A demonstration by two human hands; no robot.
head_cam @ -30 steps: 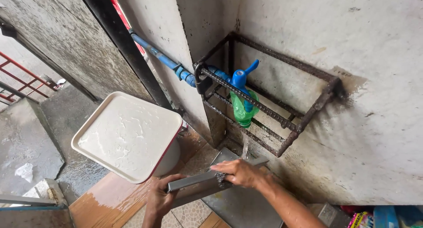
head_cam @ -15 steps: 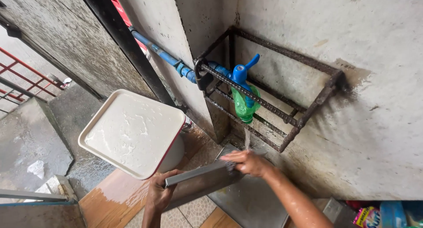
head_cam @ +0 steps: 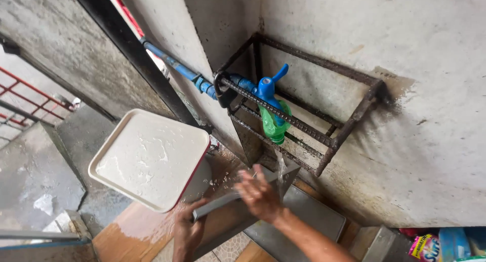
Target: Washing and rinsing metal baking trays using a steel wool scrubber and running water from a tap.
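Tray [head_cam: 238, 199] now sits higher and closer to the tap [head_cam: 267, 87], its 2 o'clock end under the water stream. Left hand [head_cam: 186, 231] clamps its 7 o'clock end. Right hand [head_cam: 259, 193], blurred, lies flat on top, fingers apart. White lidded bucket [head_cam: 152, 158] at 9 o'clock.

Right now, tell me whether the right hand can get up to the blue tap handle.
Probably yes. The right hand rests on the grey metal tray under the running water, just below the blue tap. The tap's handle pokes out above the rusty bar frame, and nothing blocks the way up.
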